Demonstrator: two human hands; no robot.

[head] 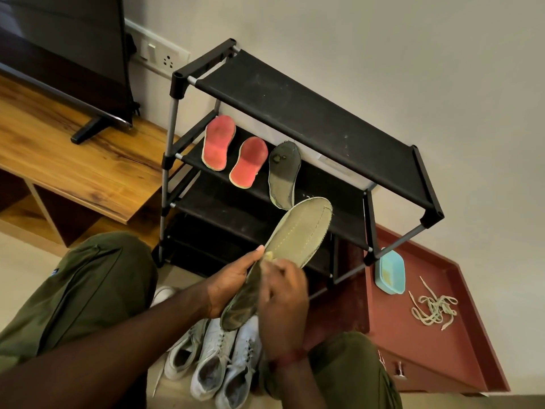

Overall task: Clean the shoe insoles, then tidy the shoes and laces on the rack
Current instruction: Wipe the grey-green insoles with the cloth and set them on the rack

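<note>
The olive insole sits at frame centre, my left hand curled round its heel end to steady it, so my right hand, pinching a small yellowish wad, can scrub it.

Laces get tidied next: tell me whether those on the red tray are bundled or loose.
Loose: the laces lie in a tangled heap on the red tray, ends trailing out.

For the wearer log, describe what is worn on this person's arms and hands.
Both forearms are bare, with no sleeves in view and no gloves on the left hand or right hand. A thin reddish thread band circles the right wrist. No rings or watch show.
</note>
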